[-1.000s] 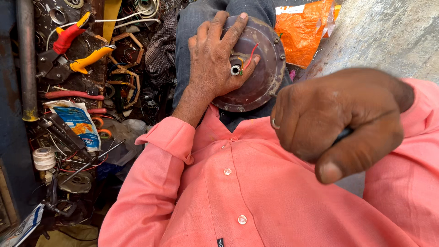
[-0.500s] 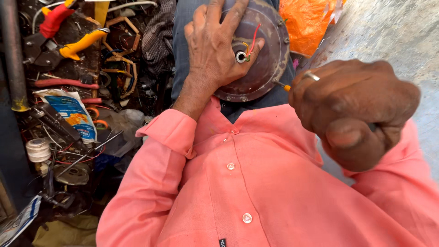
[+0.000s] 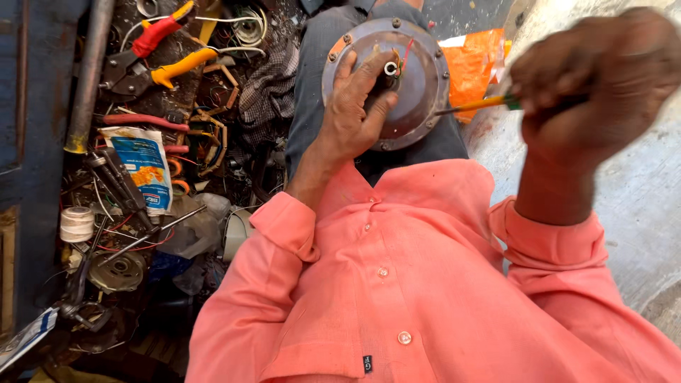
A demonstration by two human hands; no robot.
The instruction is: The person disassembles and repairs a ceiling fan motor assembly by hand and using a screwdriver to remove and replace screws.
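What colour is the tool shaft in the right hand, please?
Yellow shaft, with green by the right hand; head view.

motor housing (image 3: 418, 92) on lap, pliers (image 3: 170, 50) left
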